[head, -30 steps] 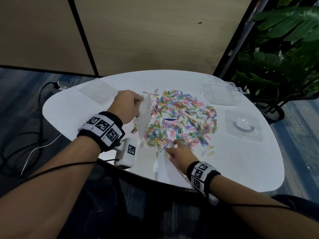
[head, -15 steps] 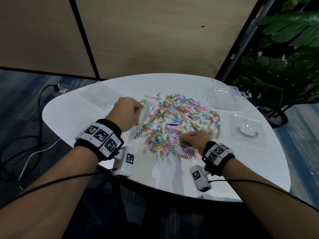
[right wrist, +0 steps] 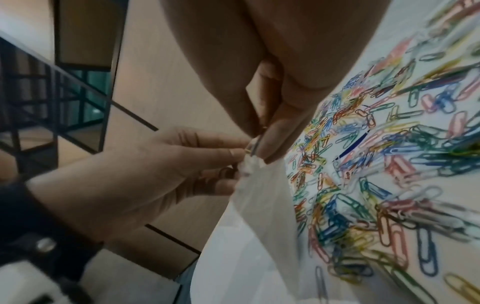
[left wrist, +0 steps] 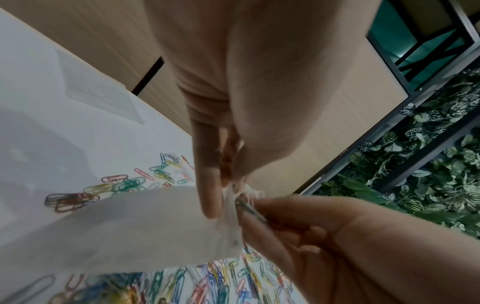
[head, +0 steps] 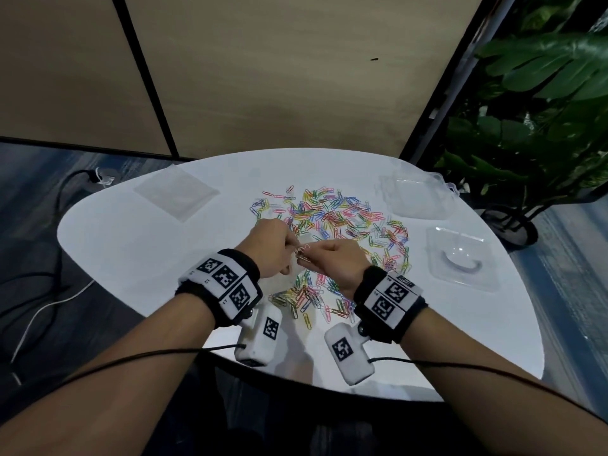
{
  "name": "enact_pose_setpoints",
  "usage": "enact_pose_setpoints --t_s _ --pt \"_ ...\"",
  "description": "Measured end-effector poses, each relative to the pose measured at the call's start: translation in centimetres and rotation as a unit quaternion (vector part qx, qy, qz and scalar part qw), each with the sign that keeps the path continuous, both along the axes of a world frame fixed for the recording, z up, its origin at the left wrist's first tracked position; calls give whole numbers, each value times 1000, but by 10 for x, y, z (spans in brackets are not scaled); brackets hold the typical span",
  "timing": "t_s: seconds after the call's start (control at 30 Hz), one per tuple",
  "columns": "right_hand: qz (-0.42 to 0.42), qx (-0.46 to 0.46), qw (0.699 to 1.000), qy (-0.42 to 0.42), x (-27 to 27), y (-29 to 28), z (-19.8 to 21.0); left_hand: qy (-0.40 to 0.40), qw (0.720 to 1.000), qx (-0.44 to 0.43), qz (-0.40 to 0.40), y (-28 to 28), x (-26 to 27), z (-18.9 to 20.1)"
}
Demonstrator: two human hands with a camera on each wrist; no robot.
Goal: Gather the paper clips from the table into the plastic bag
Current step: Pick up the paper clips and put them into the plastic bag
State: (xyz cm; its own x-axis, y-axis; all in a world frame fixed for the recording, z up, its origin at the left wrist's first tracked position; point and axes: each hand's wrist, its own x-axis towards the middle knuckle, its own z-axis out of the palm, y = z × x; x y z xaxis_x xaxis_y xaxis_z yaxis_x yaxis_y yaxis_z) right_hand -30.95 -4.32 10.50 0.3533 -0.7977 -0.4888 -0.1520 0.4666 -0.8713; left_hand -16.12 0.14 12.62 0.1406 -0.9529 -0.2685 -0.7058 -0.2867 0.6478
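Note:
Several coloured paper clips (head: 345, 218) lie in a spread pile on the white table (head: 131, 251). My left hand (head: 291, 250) pinches the top edge of a translucent plastic bag (left wrist: 142, 226), which hangs below it over the pile's near part. My right hand (head: 306, 256) pinches a few paper clips (right wrist: 253, 146) and holds them against the bag's crumpled mouth (right wrist: 249, 164). The two hands meet fingertip to fingertip above the table. In the left wrist view a green clip (left wrist: 249, 209) shows between my right fingers. I cannot tell whether the bag holds any clips.
Another flat plastic bag (head: 176, 195) lies at the table's far left. Two clear plastic box halves (head: 418, 199) (head: 460, 258) sit at the right. A potted plant (head: 543, 126) stands beyond the right edge. Cables (head: 49, 291) run on the floor to the left.
My right hand lifted off the pile with clips and moved left to the bag's mouth. My left hand brought the bag rightward to meet it.

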Motion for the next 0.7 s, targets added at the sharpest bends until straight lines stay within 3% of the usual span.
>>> enact_pose_setpoints --t_s 0.13,0.23,0.4,0.5,0.57,0.63,0.7 --pt "21 -22 998 59 2 0 -8 17 1000 1 22 -1 -2 -5" --pt "97 -103 982 127 1 0 -12 12 1000 5 15 1 -2 -5" --pt "268 -275 888 253 -4 -1 7 -15 1000 15 -5 2 -3 -3" --pt "218 -257 919 205 -24 -14 14 -30 999 9 10 1 1 -3" --pt "187 -276 913 235 -47 -25 9 -27 999 9 19 1 5 -3" --pt "208 -301 866 342 -73 -35 -3 -27 999 12 22 3 7 -1" --pt "270 -268 786 488 -99 -39 -18 -30 999 13 21 4 8 1"
